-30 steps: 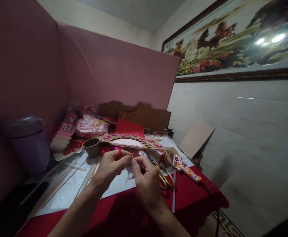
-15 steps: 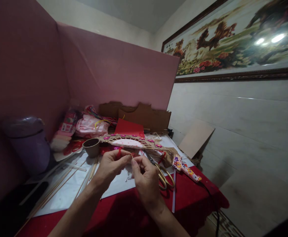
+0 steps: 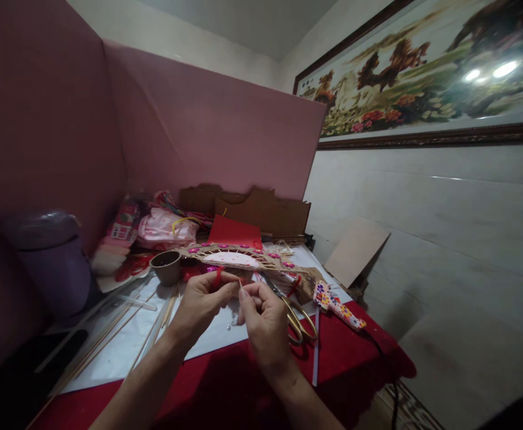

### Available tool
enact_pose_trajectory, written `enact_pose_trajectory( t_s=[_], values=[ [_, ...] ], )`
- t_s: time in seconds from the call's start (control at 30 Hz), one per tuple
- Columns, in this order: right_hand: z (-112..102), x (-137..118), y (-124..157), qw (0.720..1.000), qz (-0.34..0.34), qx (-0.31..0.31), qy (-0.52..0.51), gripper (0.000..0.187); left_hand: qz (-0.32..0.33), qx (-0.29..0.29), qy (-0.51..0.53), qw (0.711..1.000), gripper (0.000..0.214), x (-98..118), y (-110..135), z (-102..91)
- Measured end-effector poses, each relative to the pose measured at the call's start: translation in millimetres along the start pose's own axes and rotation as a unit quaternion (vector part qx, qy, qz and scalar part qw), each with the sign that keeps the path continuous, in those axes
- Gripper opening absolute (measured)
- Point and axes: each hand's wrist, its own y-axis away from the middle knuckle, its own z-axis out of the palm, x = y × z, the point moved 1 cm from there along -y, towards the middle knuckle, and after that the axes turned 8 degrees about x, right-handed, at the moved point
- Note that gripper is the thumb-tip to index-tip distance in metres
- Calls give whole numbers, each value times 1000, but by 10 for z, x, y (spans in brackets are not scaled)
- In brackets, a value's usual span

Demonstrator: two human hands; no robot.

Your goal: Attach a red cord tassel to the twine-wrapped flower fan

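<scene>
My left hand [image 3: 201,301] and my right hand [image 3: 263,319] are raised close together over the table, fingertips almost touching. The left fingers pinch a small red piece [image 3: 217,278], apparently a loop or ribbon. The right thumb and forefinger are pinched on something thin and pale at the tip, too small to name. Just behind the hands lies a curved stick-built craft [image 3: 238,257] trimmed with pink flowers. Gold-handled scissors [image 3: 299,322] lie right beside my right hand.
A brown cup [image 3: 167,267] stands left of the craft. Bamboo sticks [image 3: 109,340] lie on white paper over a red cloth [image 3: 360,358]. A flower-patterned glue gun [image 3: 337,306] rests at right. A purple bin [image 3: 52,260], fabric bundles and cardboard pieces line the pink partition.
Almost nothing differs. My right hand has shifted slightly left and down; the pinch of both hands is unchanged.
</scene>
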Motion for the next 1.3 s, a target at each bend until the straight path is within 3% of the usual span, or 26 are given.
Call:
enact_pose_trajectory(
  t_s=[1.3],
  values=[
    [-6,33,13,1000,14,-2,-5,21,1,9,-8,1000,16,6,9,14]
  ],
)
